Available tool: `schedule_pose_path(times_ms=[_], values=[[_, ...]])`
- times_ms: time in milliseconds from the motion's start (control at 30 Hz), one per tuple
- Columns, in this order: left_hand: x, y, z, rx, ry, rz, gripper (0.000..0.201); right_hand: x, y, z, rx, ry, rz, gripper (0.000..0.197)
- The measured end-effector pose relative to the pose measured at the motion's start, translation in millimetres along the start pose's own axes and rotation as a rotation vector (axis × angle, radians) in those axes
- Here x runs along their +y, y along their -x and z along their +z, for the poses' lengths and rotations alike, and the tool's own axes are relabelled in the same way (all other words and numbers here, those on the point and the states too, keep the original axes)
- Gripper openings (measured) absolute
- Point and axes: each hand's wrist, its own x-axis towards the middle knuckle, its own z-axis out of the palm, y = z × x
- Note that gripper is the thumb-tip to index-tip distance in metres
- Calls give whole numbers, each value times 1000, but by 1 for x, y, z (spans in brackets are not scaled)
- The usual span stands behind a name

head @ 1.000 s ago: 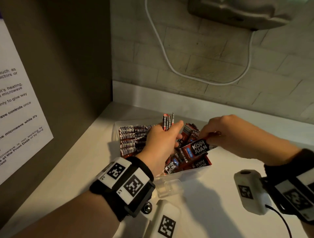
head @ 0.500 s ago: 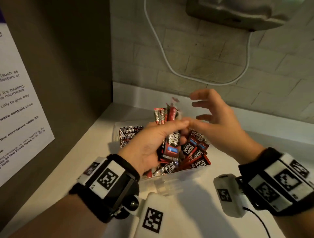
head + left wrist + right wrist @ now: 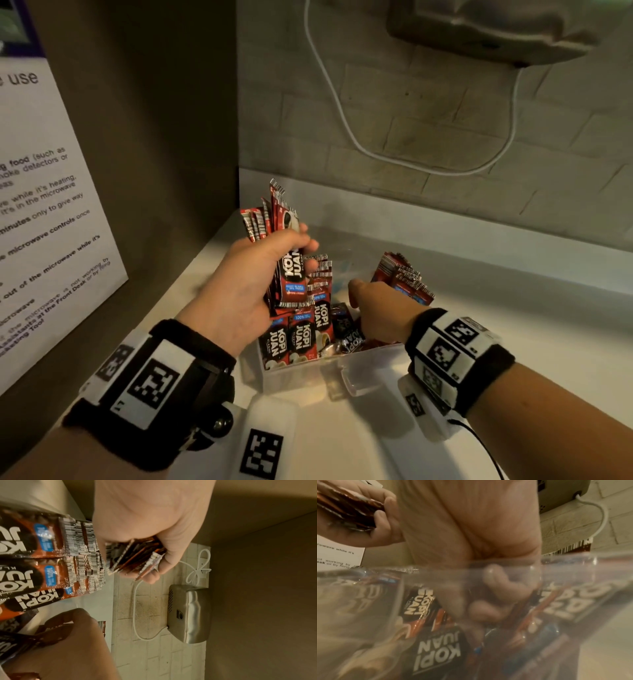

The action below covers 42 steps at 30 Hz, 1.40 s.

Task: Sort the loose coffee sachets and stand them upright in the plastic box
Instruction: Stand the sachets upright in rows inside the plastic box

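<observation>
I have the counter [image 3: 513,342] in front of me, and on it the clear box [image 3: 370,359], its near wall toward me. Inside, a row of sachets [image 3: 301,335] stands upright at the near-left, another batch [image 3: 404,277] leans at the far right, and between them a loose dark sachet [image 3: 346,329] lies tumbled, its long axis running roughly near to far, not vertical.

My left hand [image 3: 246,291] is raised above the box's left side, clenched round a bundle [image 3: 277,240] of sachets held on end, long axes upright, tops fanning out above the thumb. From the left wrist view I see their ends edge-on between the fingers [image 3: 154,577].

My right hand [image 3: 383,311] is down inside the box, nearer the loose ones. Through the wall, the right wrist view shows its fingers [image 3: 496,608] curled among the packets; whether they have actually pinched one I cannot tell.

I judge the right hand must lift a lying sachet, turn it upright, and pass it left and upward to the bundle.
</observation>
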Motion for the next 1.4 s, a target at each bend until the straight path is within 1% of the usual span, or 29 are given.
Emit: schedule_pose_path(times_ms=[133,233,367,433,500,633,700,767,867,933,967,1033,1067,1100,1133,1167,1233,1267,1333,1400], values=[[0,2,-3,15,0,-1,11,3,-1,-4,80,-16,-43,33],[-2,2,-2,15,-5,-1,11,8,-4,-4,115,-79,-73,32],[-7,2,-1,19,-24,-28,11,13,-6,-2,149,-147,-70,30],[-9,2,-2,17,-37,-41,12,15,-5,-3,172,-241,-79,29],[-11,3,-4,-1,-76,-59,12,13,-3,-6,193,-391,-98,29],[-16,8,-2,-99,-173,-171,12,3,-6,-10,278,-641,-117,29],[-20,9,-2,-121,-190,-243,11,-3,-8,-10,297,-737,-121,27],[-24,9,-3,-120,-180,-306,10,-7,-8,-10,267,-835,-131,28],[-27,8,-3,-127,-173,-378,10,-10,-5,-11,193,-967,-207,28],[-30,7,-2,-134,-190,-415,15,-9,-5,-12,208,-1036,-224,30],[-31,7,-2,-132,-201,-427,20,-7,-6,-13,246,-1059,-202,31],[-34,6,-1,-109,-214,-446,28,-1,-11,-12,357,-1052,-83,32],[-35,6,0,-98,-222,-449,28,2,-15,-11,393,-1015,-4,31],[-36,6,0,-91,-234,-447,27,4,-19,-11,399,-947,71,28],[-37,6,0,-87,-246,-444,24,5,-20,-11,362,-842,129,24],[-38,6,1,-84,-253,-441,22,5,-22,-10,279,-710,156,20],[-40,7,2,-78,-258,-435,12,0,-24,-8,65,-480,108,21],[-40,7,3,-78,-257,-433,6,-4,-24,-6,-42,-409,69,21],[-40,8,3,-74,-259,-428,6,-9,-23,-2,-211,-324,37,17],[-41,8,4,-71,-266,-427,6,-12,-23,0,-251,-238,16,15]])
